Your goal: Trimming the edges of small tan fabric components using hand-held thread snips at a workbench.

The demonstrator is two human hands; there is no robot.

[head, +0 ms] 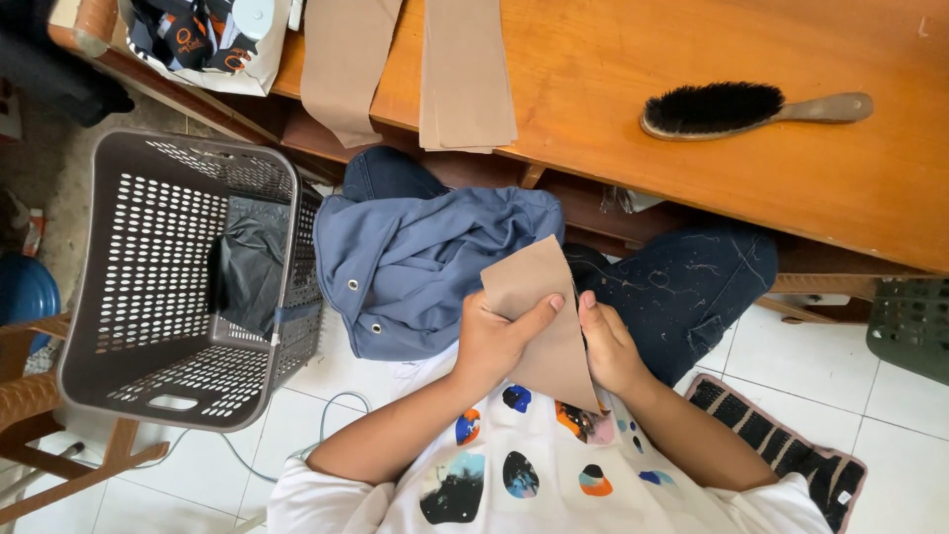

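Both hands hold a tan, stiff piece of fabric (539, 297) over my lap. My left hand (497, 336) grips its left edge with the thumb laid across the front. My right hand (608, 346) pinches its right edge. Just beyond the piece, a blue-grey garment with metal eyelets (415, 262) lies bunched on my left knee. I sit in dark speckled jeans (692, 282) and a white shirt with coloured blots.
An orange wooden table (643, 69) ahead carries tan fabric strips (465, 74) hanging over its edge and a black-bristled brush (736, 109). A grey perforated laundry basket (148, 287) with a dark cloth stands at left. A striped mat (791, 450) lies on white tiles.
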